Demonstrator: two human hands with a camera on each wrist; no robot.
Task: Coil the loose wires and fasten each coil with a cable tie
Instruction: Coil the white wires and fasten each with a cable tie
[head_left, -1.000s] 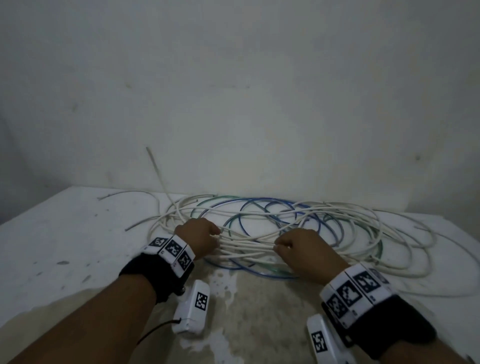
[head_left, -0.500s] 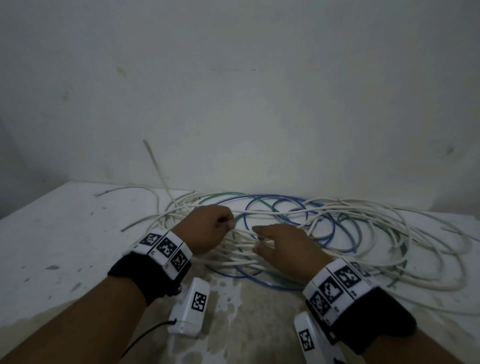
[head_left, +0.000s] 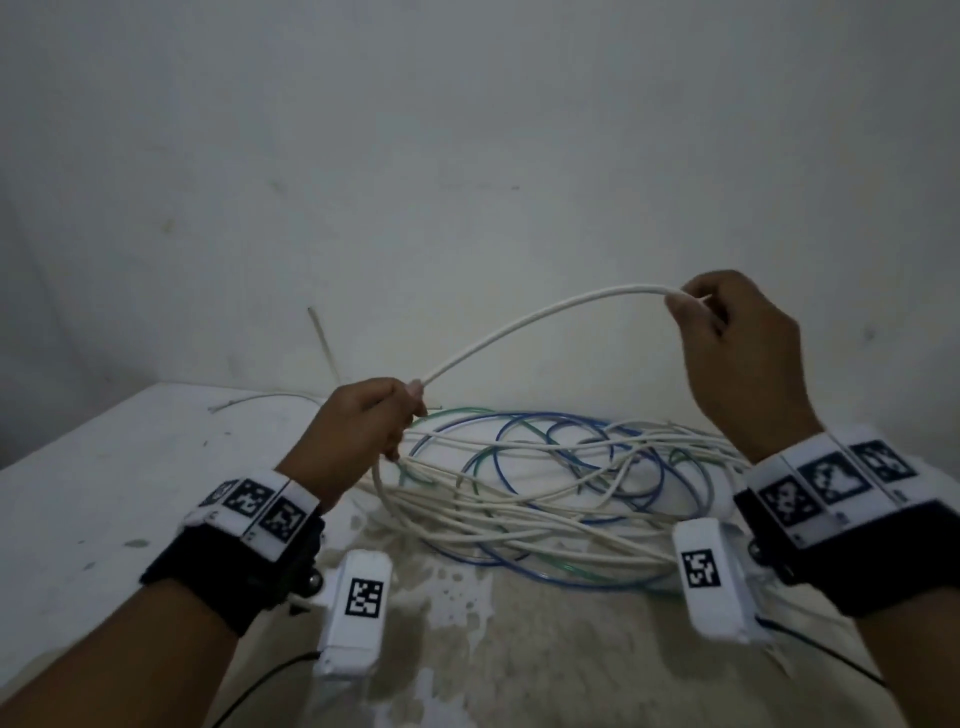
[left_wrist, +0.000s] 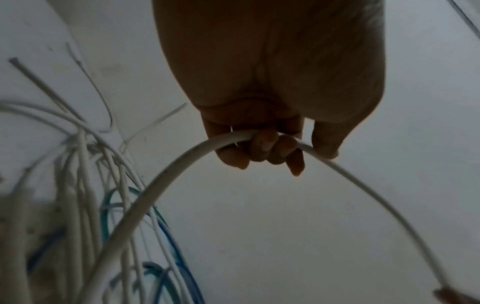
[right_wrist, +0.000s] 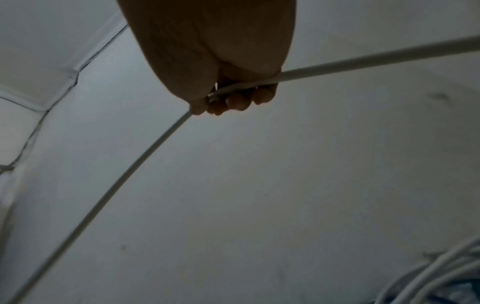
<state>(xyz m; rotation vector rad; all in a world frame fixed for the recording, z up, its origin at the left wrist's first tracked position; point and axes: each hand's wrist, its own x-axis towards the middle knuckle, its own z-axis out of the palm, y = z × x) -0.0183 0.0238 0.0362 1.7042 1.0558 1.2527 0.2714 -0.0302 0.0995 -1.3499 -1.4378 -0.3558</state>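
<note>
The left hand (head_left: 363, 431) is curled round a white wire (head_left: 519, 325), its fingers (left_wrist: 259, 148) wrapped over the strand in the left wrist view, thumb on the far side. It hangs just above the left edge of the wire pile, clear of the bench (head_left: 104, 493). The right hand (head_left: 748, 353) is raised higher and well to the right, and it too grips the same white wire, the fingertips (right_wrist: 236, 102) folded under the strand with the thumb pressed against it. Between the two hands the wire arches upward in a smooth bow, free of the pile below. From the left hand the wire drops back down into the tangle.

The pile of loose wires (head_left: 545, 499) lies on the bench beneath and between the hands: many white strands in wide overlapping loops, with a blue wire (head_left: 506, 473) and a green wire (head_left: 457, 411) curling through them. One stiff white end (head_left: 324, 343) sticks up at a slant behind the left hand, against the wall (head_left: 467, 156). Another thin strand (head_left: 260, 401) trails off to the left across the bench top. The bench surface is pale, with a worn, stained patch near the front edge. Both wrists carry black bands with white marker tags and a small white camera box.
</note>
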